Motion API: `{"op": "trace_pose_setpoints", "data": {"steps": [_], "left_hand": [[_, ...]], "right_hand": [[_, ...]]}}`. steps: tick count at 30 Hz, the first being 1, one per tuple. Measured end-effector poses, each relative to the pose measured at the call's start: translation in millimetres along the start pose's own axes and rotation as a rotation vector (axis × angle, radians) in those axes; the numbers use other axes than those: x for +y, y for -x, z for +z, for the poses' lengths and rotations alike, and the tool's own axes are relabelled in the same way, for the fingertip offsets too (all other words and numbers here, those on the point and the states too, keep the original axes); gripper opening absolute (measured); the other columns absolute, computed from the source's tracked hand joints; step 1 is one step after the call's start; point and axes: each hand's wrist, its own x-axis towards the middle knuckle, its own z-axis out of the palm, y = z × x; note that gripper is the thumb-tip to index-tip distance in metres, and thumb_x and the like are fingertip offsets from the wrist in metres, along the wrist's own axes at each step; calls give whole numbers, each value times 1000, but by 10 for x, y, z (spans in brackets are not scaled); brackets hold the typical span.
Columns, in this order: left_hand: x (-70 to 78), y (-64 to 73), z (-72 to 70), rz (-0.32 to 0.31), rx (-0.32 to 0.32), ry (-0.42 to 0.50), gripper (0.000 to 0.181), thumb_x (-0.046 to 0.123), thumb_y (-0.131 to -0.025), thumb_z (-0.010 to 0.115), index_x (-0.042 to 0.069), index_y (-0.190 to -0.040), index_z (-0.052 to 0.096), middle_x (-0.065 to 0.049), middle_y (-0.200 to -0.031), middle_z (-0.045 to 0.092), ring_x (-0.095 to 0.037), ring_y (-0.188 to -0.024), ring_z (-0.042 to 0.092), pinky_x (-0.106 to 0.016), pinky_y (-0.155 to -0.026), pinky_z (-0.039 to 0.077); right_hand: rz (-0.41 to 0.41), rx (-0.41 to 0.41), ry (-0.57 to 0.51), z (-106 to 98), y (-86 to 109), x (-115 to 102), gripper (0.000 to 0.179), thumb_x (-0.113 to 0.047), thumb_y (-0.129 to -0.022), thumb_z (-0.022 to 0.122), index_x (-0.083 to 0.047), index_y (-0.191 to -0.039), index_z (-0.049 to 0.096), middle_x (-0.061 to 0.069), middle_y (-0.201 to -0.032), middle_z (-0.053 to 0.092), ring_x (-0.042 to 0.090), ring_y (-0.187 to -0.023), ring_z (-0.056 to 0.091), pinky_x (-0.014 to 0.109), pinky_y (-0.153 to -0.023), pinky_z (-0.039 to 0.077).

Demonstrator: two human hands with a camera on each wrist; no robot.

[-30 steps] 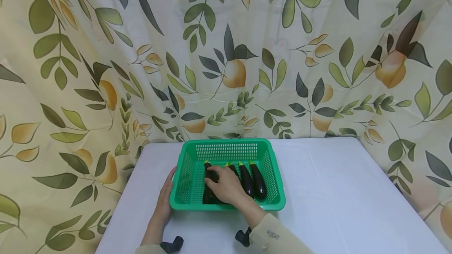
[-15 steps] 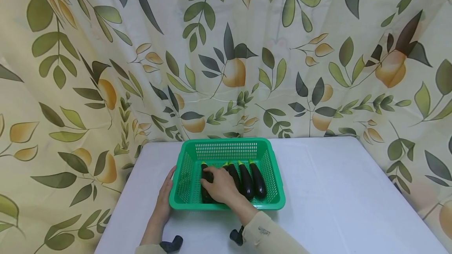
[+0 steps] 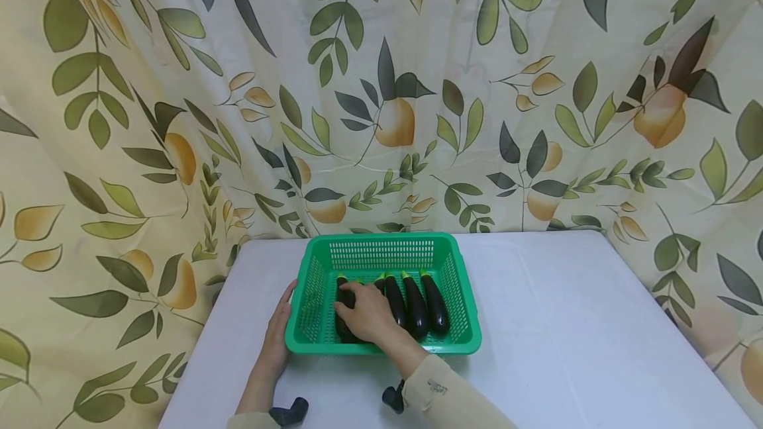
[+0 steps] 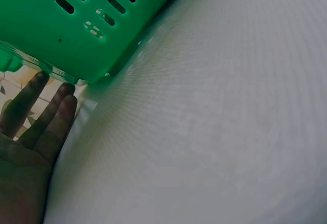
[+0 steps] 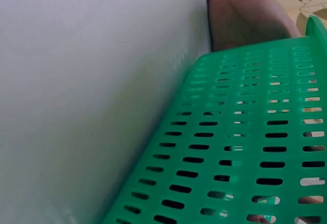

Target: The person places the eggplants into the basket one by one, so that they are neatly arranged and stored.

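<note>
A green plastic basket point(image 3: 381, 348) holds several dark purple eggplants point(image 3: 437, 310) with green stem ends, lying side by side. Reaching into it from the front, my right hand point(image 3: 372, 316) grips the leftmost eggplant point(image 3: 342, 331) between thumb and fingers. That hand covers part of the row, and another stem end shows just beyond it. On the basket's left side my left hand point(image 3: 277, 333) rests against the outer wall. In the left wrist view, this left hand point(image 4: 36, 137) has its fingers extended, their tips at the basket point(image 4: 87, 55). Across the right wrist view runs the slotted front wall point(image 5: 240, 132).
A white-covered table point(image 3: 536, 310) carries the basket near its back edge, left of centre. Behind and to the left hangs a curtain point(image 3: 405, 177) printed with leaves and fruit. Dark devices point(image 3: 290, 412) sit at both wrists.
My right hand has slid a little left inside the basket, and the leftmost eggplant has shifted left with it. The left hand and the basket stay practically where they were.
</note>
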Motion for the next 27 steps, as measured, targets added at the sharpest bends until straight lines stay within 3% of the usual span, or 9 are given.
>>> {"op": "trace_pose_setpoints", "data": {"steps": [14,20,27], "left_hand": [[-4,-15,-18,11,-11,21,44,52,-104,18,50,-146,28,20,-157,23,-18,-150,12,-69,-114,7],[-9,7,-2,2,-25,40,43,51,-104,18,50,-146,28,20,-157,22,-18,-150,11,-68,-115,5],[-21,8,9,3,-10,18,44,54,-103,19,51,-146,29,19,-156,26,-20,-148,18,-66,-114,15]], "right_hand": [[27,-9,63,140,-92,-100,44,-36,-93,64,-13,-130,60,10,-120,64,26,-108,58,47,-88,52],[45,-26,111,197,-137,-101,45,-38,-92,66,-12,-128,61,12,-118,64,25,-101,58,46,-85,52],[70,-36,183,220,-145,-102,50,-46,-90,65,-12,-127,62,18,-121,59,27,-96,61,49,-83,55]]}}
